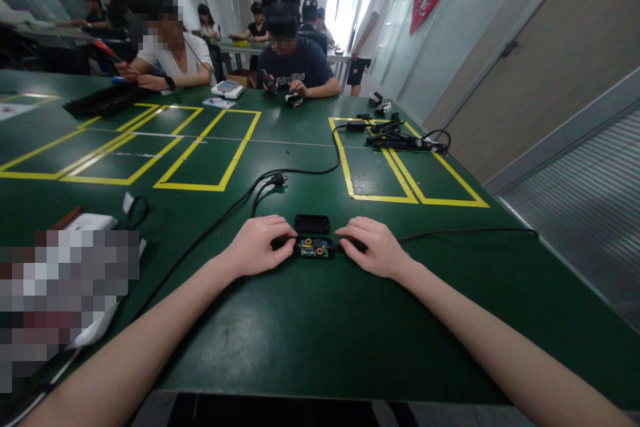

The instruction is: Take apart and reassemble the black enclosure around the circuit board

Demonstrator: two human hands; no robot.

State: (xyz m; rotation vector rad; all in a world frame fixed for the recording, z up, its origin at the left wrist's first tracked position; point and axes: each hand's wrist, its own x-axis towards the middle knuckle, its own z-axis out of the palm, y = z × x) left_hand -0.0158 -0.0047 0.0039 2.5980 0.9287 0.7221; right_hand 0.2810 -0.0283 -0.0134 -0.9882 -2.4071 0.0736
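Note:
An opened black power adapter (pixel 314 248) lies on the green table (pixel 310 333), its circuit board with orange and yellow parts showing. Its black lid (pixel 312 223) rests just behind it. My left hand (pixel 260 244) is curled over the adapter's left end, fingers pressed on the cable there. My right hand (pixel 374 247) holds the right end in the same way. A black cable (pixel 465 232) runs off to the right, and another with a plug (pixel 278 179) curves back to the left.
Yellow tape boxes (pixel 210 147) mark the table. More adapters and cables (pixel 400 139) lie at the back right. Two people sit across the table working; others sit farther back. White items (pixel 90 221) lie at my left.

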